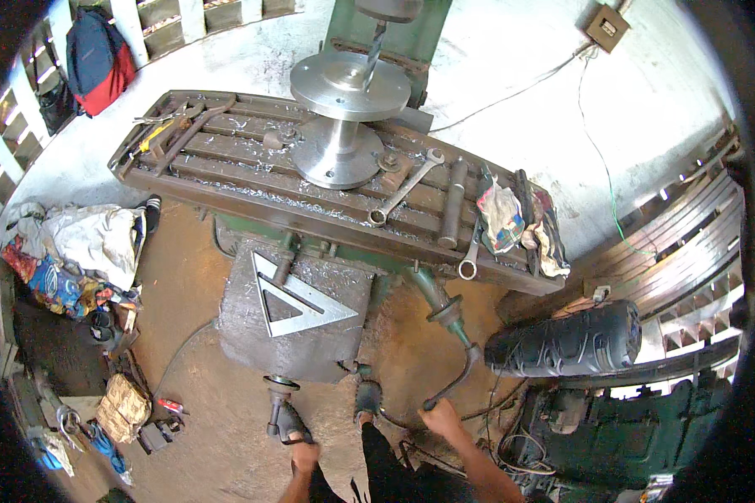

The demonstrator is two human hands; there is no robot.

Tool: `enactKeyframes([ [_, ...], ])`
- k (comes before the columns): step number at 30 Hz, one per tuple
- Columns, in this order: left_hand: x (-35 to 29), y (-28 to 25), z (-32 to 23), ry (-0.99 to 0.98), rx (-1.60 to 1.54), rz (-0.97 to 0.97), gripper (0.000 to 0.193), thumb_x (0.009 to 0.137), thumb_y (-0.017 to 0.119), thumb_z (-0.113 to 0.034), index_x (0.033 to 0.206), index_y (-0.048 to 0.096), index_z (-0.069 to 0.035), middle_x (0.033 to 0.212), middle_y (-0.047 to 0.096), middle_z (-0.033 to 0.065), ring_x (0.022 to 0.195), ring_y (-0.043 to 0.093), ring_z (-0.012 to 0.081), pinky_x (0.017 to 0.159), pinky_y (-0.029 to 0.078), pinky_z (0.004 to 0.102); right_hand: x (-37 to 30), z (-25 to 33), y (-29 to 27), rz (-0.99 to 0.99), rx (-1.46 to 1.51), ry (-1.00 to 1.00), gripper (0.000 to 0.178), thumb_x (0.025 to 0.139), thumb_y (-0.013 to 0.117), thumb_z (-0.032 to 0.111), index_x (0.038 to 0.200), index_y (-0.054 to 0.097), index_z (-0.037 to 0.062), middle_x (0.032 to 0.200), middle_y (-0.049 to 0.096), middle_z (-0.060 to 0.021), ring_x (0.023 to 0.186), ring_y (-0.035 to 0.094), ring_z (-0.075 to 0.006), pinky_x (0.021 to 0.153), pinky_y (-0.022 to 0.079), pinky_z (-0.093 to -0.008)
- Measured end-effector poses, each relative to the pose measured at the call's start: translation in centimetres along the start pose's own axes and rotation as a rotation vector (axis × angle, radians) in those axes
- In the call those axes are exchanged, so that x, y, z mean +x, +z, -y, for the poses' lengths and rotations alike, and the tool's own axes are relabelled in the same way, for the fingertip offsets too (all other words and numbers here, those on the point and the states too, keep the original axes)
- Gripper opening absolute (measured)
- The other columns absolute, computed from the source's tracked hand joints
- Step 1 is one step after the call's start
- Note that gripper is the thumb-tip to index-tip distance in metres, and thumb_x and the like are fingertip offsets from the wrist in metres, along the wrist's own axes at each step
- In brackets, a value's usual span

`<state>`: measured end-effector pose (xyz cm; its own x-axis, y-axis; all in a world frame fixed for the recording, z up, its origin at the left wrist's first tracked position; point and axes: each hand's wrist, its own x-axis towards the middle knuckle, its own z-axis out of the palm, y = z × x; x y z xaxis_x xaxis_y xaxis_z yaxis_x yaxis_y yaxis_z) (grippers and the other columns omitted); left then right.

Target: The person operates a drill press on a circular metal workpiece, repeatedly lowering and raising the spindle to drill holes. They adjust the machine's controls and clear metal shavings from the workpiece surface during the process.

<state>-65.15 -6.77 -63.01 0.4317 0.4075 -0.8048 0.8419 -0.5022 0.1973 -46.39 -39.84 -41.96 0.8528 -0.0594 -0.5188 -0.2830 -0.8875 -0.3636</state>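
My right hand [439, 416] is closed round the end of a curved crank handle [459, 383], which joins a green shaft [432, 293] under the machine table. Lower and further left, my left hand [305, 456] is closed at the end of another crank handle [275, 412], below its round dark collar. On the slotted machine table [252, 197] stands a shiny flanged metal spool [341, 138]. A drill bit [376, 54] under the spindle [388, 8] comes down at its upper flange; whether the tip is in a hole is hard to tell.
Combination wrenches [409, 186], a metal bar [453, 205] and rags [502, 220] lie on the table among shavings. A triangular metal frame [302, 300] rests on the plate before it. A black ribbed cylinder [562, 339] lies right; cloths [92, 239] are heaped left.
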Motion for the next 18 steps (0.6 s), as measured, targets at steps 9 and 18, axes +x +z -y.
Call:
enactKeyframes([
  [9, -14.7, -26.3, 1.7, 0.126, -0.142, -0.328, 0.02, 0.071, 0.073, -0.015, 0.082, 0.067, 0.002, 0.074, 0.067, 0.0202, 0.075, 0.069, 0.0349, 0.065, 0.051, 0.0465, 11.9, -6.6, -13.0, -0.159, -0.284, 0.352, 0.023, 0.066, 0.071, 0.022, 0.076, 0.069, 0.0008, 0.077, 0.071, -0.015, 0.076, 0.071, -0.033, 0.064, 0.057, -0.0385],
  [18, 6.3, -11.4, 4.8, 0.24, 0.124, -0.436, 0.022, 0.078, 0.066, -0.021, 0.089, 0.063, -0.002, 0.092, 0.068, 0.0198, 0.087, 0.066, 0.0367, 0.075, 0.052, 0.0485, -2.4, 1.8, -26.3, -0.392, -0.087, 0.312, 0.039, 0.079, 0.074, 0.023, 0.1, 0.062, -0.0077, 0.096, 0.066, -0.0279, 0.091, 0.065, -0.0447, 0.074, 0.051, -0.047],
])
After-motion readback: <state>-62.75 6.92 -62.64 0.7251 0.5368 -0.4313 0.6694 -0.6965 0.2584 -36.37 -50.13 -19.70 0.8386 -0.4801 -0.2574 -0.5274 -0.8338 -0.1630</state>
